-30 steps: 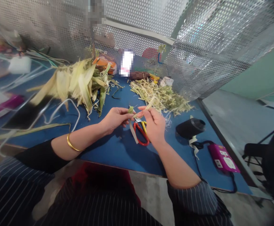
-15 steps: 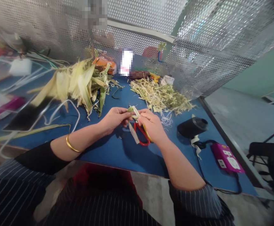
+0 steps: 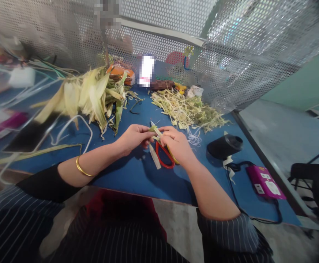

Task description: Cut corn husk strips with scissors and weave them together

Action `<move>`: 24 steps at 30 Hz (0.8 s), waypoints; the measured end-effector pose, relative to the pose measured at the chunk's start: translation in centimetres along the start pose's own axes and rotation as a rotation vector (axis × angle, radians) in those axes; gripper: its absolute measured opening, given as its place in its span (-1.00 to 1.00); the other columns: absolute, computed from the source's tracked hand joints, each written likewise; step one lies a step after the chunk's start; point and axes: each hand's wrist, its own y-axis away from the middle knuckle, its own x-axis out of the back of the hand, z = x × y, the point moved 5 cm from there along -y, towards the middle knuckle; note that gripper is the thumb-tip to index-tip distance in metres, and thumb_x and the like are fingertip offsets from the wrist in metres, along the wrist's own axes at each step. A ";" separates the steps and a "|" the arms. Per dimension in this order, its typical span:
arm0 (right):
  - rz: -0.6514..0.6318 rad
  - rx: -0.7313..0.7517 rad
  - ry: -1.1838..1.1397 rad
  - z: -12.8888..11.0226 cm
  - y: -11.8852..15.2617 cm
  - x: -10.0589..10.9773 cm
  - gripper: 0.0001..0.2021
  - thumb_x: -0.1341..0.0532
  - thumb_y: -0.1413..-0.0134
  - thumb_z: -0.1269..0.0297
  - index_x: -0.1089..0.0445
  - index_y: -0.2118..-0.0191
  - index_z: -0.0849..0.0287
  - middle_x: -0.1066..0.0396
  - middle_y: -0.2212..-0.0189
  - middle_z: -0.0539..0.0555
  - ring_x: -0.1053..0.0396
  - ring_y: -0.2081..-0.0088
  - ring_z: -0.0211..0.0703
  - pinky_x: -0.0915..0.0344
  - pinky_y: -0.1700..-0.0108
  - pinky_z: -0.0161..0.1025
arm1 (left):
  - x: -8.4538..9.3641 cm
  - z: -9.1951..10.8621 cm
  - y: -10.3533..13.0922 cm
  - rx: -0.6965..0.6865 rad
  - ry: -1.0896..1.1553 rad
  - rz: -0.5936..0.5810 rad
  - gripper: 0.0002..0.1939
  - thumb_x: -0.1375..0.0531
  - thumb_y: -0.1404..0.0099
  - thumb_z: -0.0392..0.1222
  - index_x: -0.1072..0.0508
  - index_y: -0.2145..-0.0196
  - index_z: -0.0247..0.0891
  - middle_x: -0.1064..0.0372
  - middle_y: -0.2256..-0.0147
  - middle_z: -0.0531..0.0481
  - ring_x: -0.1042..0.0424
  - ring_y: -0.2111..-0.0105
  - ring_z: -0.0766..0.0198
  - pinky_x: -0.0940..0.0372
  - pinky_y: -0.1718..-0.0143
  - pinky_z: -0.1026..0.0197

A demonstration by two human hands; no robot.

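My left hand [image 3: 136,137] and my right hand [image 3: 177,144] meet over the middle of the blue table, both closed in a pinch. Between their fingertips is a small folded strip of pale green corn husk [image 3: 156,130]. A narrow husk tail [image 3: 155,157] hangs down below the left fingers. Beneath my hands are scissors [image 3: 165,166] with a red handle loop; a thin pointed tip shows just beyond the fingers. Something yellow and curved [image 3: 173,155] peeks out by the right palm. My fingers hide most of the scissors' blades.
Corn husks [image 3: 93,93] are heaped at the left back, shredded husk [image 3: 187,109] at the right back. White thread [image 3: 194,138], a black cylinder [image 3: 224,147] and a purple box [image 3: 266,182] are on the right. A lit phone [image 3: 146,71] stands before the perforated mesh [image 3: 159,40].
The husk strip between my fingertips has turned slightly, and its hanging tail has shifted a little left. Both hands stay in nearly the same place.
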 end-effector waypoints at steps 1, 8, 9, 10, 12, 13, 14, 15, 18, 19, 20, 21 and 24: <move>-0.005 0.013 0.025 -0.1 0.0 0.0 -0.71 -0.06 0.05 0.42 -0.25 0.72 0.18 -0.38 0.15 0.05 -0.34 0.09 -0.14 -0.15 0.05 -0.14 | -0.2 0.0 0.1 -0.007 -0.036 -0.026 -0.86 -0.21 -0.18 -0.22 -0.50 0.41 -0.37 -0.36 0.53 0.03 -0.20 0.65 0.49 -0.25 0.55 0.34; 0.075 0.046 0.150 -0.4 0.2 0.3 -0.87 -0.16 -0.02 0.27 -0.31 0.50 0.15 -0.43 0.27 0.05 -0.33 0.27 -0.17 -0.21 0.20 -0.19 | -0.9 -0.1 0.3 -0.022 -0.206 -0.134 -0.86 -0.19 -0.16 -0.24 -0.47 0.49 -0.35 -0.34 0.58 0.04 -0.25 0.65 0.46 -0.23 0.55 0.35; 0.086 0.028 0.122 -0.3 0.2 0.4 -0.93 -0.17 0.00 0.29 -0.33 0.44 0.14 -0.43 0.31 0.02 -0.33 0.29 -0.18 -0.21 0.23 -0.21 | -0.9 -0.1 0.3 -0.009 -0.194 -0.139 -0.86 -0.20 -0.16 -0.23 -0.48 0.48 -0.35 -0.34 0.57 0.04 -0.25 0.65 0.46 -0.24 0.55 0.34; 0.086 0.008 0.084 -0.2 0.2 0.5 -0.94 -0.16 -0.01 0.29 -0.35 0.40 0.13 -0.43 0.35 0.00 -0.33 0.32 -0.20 -0.21 0.26 -0.24 | -0.9 -0.1 0.4 0.006 -0.181 -0.149 -0.86 -0.20 -0.15 -0.22 -0.49 0.46 -0.35 -0.35 0.57 0.03 -0.25 0.65 0.46 -0.24 0.55 0.34; 0.049 -0.043 -0.003 0.1 0.2 0.4 -0.84 -0.12 -0.07 0.22 -0.36 0.44 0.14 -0.40 0.47 -0.04 -0.30 0.40 -0.23 -0.19 0.33 -0.27 | -1.0 -0.2 0.5 0.042 -0.169 -0.176 -0.87 -0.21 -0.13 -0.22 -0.50 0.46 -0.34 -0.36 0.57 0.03 -0.24 0.65 0.45 -0.25 0.55 0.32; 0.020 -0.074 -0.051 0.3 0.2 0.3 -0.76 -0.11 -0.09 0.16 -0.36 0.49 0.16 -0.37 0.53 -0.04 -0.28 0.44 -0.24 -0.18 0.37 -0.28 | -1.2 -0.3 0.6 0.058 -0.169 -0.196 -0.88 -0.21 -0.12 -0.23 -0.50 0.46 -0.34 -0.37 0.56 0.03 -0.25 0.66 0.45 -0.26 0.55 0.32; -0.013 -0.110 -0.110 0.4 0.2 0.1 -0.70 -0.12 -0.08 0.09 -0.35 0.54 0.17 -0.34 0.58 -0.04 -0.26 0.49 -0.25 -0.17 0.41 -0.28 | -1.4 -0.4 0.7 0.070 -0.175 -0.218 -0.88 -0.21 -0.11 -0.23 -0.50 0.47 -0.34 -0.37 0.56 0.02 -0.25 0.66 0.44 -0.27 0.55 0.31; -0.047 -0.154 -0.184 0.6 0.2 -0.2 -0.68 -0.16 -0.04 0.05 -0.34 0.56 0.18 -0.31 0.62 -0.05 -0.24 0.52 -0.27 -0.17 0.45 -0.29 | -1.6 -0.4 0.8 0.076 -0.191 -0.241 -0.87 -0.22 -0.11 -0.22 -0.49 0.48 -0.34 -0.38 0.56 0.02 -0.26 0.66 0.44 -0.27 0.55 0.31; -0.099 -0.252 -0.450 0.9 0.2 -0.8 -0.74 -0.29 0.13 0.10 -0.32 0.56 0.17 -0.27 0.64 -0.08 -0.21 0.58 -0.31 -0.17 0.51 -0.32 | -2.1 -0.5 1.2 0.069 -0.274 -0.306 -0.81 -0.21 -0.11 -0.16 -0.46 0.54 -0.35 -0.37 0.58 0.00 -0.27 0.65 0.43 -0.26 0.56 0.32; -0.070 -0.250 -0.518 1.0 0.1 -0.7 -0.76 -0.31 0.15 0.14 -0.30 0.57 0.17 -0.24 0.66 -0.10 -0.17 0.60 -0.35 -0.15 0.53 -0.34 | -2.3 -0.6 1.3 0.068 -0.299 -0.331 -0.79 -0.21 -0.12 -0.16 -0.45 0.56 -0.35 -0.37 0.59 0.00 -0.27 0.65 0.43 -0.26 0.56 0.32; -0.020 -0.234 -0.570 1.0 -0.1 -0.5 -0.76 -0.31 0.15 0.18 -0.28 0.58 0.17 -0.19 0.68 -0.13 -0.12 0.63 -0.38 -0.12 0.55 -0.36 | -2.4 -0.6 1.4 0.068 -0.319 -0.358 -0.79 -0.20 -0.12 -0.17 -0.45 0.57 -0.35 -0.37 0.59 0.01 -0.27 0.65 0.43 -0.25 0.56 0.33; 0.040 -0.210 -0.611 1.1 -0.2 -0.1 -0.77 -0.30 0.12 0.21 -0.26 0.59 0.17 -0.13 0.70 -0.15 -0.07 0.65 -0.41 -0.08 0.57 -0.37 | -2.5 -0.7 1.5 0.067 -0.331 -0.386 -0.80 -0.18 -0.13 -0.19 -0.45 0.57 -0.34 -0.36 0.60 0.02 -0.27 0.65 0.43 -0.24 0.56 0.34; 0.191 -0.174 -0.692 1.5 -0.5 0.7 -0.78 -0.25 0.03 0.23 -0.24 0.55 0.16 -0.11 0.71 -0.16 -0.08 0.67 -0.42 -0.07 0.58 -0.38 | -2.8 -0.6 1.7 0.047 -0.347 -0.445 -0.81 -0.15 -0.14 -0.24 -0.47 0.56 -0.35 -0.36 0.60 0.02 -0.29 0.62 0.44 -0.23 0.53 0.36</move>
